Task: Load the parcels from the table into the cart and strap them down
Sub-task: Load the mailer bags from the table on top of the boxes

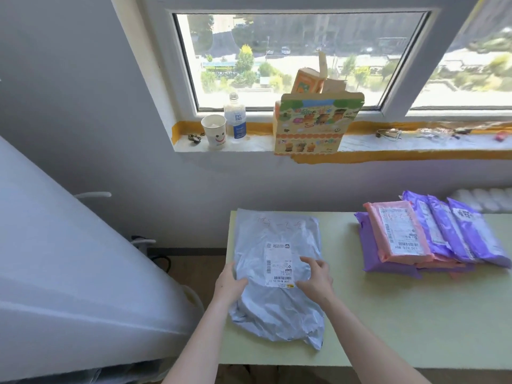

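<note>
While left grip and right grip clasp one grey parcel, one pink-and-purple parcel stack nearby, one table.

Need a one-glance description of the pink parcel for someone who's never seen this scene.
Look at the pale green table under the window, right-hand end, away from the grey parcel. A pile of purple parcels lies there. The pink parcel lies on top of that pile's left part, white shipping label up, the only pink one fully showing.
</note>
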Action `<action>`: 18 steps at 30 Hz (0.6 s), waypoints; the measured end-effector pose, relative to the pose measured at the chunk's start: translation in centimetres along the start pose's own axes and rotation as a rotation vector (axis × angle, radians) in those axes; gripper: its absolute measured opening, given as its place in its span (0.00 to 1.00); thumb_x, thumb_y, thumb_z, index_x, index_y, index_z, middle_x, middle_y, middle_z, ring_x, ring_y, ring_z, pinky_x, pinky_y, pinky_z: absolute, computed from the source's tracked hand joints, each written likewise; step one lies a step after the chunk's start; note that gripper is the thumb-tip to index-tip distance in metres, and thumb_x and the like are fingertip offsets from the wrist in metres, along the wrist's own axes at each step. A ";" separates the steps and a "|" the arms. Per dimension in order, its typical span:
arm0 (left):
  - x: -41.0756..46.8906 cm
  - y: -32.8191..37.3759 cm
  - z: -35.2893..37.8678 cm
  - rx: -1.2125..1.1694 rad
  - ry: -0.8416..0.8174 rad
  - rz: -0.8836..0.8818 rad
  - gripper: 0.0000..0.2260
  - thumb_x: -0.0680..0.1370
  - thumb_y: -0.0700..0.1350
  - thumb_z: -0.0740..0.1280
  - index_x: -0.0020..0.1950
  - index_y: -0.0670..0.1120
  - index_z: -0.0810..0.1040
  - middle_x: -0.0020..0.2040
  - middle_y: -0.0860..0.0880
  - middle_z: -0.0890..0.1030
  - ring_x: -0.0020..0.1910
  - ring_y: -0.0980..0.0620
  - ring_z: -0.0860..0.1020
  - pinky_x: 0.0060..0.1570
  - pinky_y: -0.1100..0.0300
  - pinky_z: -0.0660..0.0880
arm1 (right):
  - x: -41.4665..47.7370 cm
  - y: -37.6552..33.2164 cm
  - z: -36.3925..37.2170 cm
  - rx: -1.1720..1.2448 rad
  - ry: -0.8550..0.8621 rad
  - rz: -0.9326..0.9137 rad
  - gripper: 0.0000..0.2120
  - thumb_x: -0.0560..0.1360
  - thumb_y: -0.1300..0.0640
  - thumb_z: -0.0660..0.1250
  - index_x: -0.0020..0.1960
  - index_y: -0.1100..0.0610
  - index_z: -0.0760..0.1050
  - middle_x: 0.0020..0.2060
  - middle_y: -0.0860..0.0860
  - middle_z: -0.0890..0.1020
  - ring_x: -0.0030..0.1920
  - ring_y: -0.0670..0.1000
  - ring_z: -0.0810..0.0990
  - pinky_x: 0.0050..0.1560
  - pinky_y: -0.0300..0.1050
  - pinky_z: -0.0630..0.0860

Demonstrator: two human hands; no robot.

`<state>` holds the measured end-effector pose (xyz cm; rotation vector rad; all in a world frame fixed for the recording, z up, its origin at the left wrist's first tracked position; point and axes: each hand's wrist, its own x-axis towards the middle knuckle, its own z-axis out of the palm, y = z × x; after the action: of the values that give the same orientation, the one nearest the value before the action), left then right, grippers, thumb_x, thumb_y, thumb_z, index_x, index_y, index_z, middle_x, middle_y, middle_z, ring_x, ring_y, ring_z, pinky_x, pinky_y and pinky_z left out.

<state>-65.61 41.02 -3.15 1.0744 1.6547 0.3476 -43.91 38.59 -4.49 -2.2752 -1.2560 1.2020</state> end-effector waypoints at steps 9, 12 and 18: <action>2.8 -1.0 -1.0 -0.008 -0.066 -0.036 0.25 0.74 0.38 0.66 0.70 0.45 0.66 0.60 0.48 0.76 0.57 0.48 0.75 0.58 0.53 0.73 | -0.7 0.6 0.0 0.111 0.061 0.126 0.38 0.73 0.65 0.62 0.78 0.54 0.50 0.70 0.58 0.60 0.65 0.59 0.69 0.64 0.46 0.67; 2.5 -0.4 -1.3 0.028 -0.043 -0.034 0.22 0.76 0.36 0.65 0.69 0.43 0.68 0.55 0.47 0.76 0.52 0.49 0.73 0.51 0.57 0.70 | -0.7 0.9 -0.2 0.182 0.136 0.153 0.37 0.70 0.67 0.61 0.77 0.56 0.54 0.67 0.62 0.69 0.64 0.61 0.71 0.58 0.45 0.72; 2.5 -0.4 -1.4 0.072 -0.030 -0.058 0.21 0.77 0.39 0.65 0.70 0.41 0.68 0.67 0.43 0.73 0.64 0.43 0.72 0.57 0.56 0.68 | -2.3 1.1 -0.3 0.263 0.212 0.227 0.32 0.72 0.68 0.64 0.74 0.61 0.60 0.62 0.62 0.76 0.62 0.61 0.75 0.54 0.46 0.71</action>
<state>-67.10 43.16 -4.46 1.0779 1.6790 0.2347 -43.71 36.13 -3.69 -2.3168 -0.7338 1.0874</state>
